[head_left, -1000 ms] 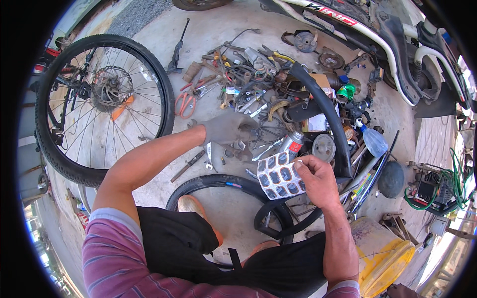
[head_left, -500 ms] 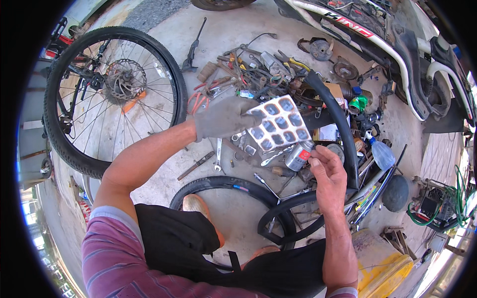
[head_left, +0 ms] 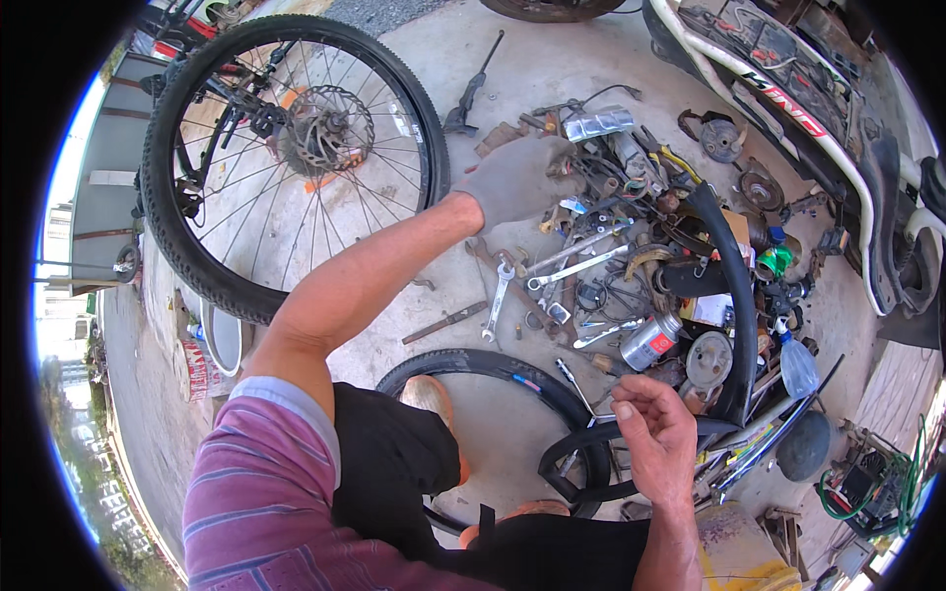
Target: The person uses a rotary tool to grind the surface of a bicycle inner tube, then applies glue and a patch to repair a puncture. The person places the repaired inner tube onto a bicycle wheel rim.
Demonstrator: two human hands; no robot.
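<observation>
We find the silvery sheet (head_left: pixel 598 124) at the far side of a tool pile (head_left: pixel 633 158), just beyond our gloved left hand (head_left: pixel 517 182); its long axis runs sideways, right end angled slightly away, and we cannot tell whether the glove grips it. Our bare right hand (head_left: pixel 655 438) curls loosely, thumb narrowly parted from fingers, near a tilted silver can (head_left: pixel 651 341) with a red label, while farther out red-backed lettering marks a white frame (head_left: pixel 714 59).

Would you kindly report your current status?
Gloved left hand over scattered tools, grip unclear. Right hand loosely open, empty. Silvery sheet beyond left hand. Black inner tube behind right hand.
</observation>
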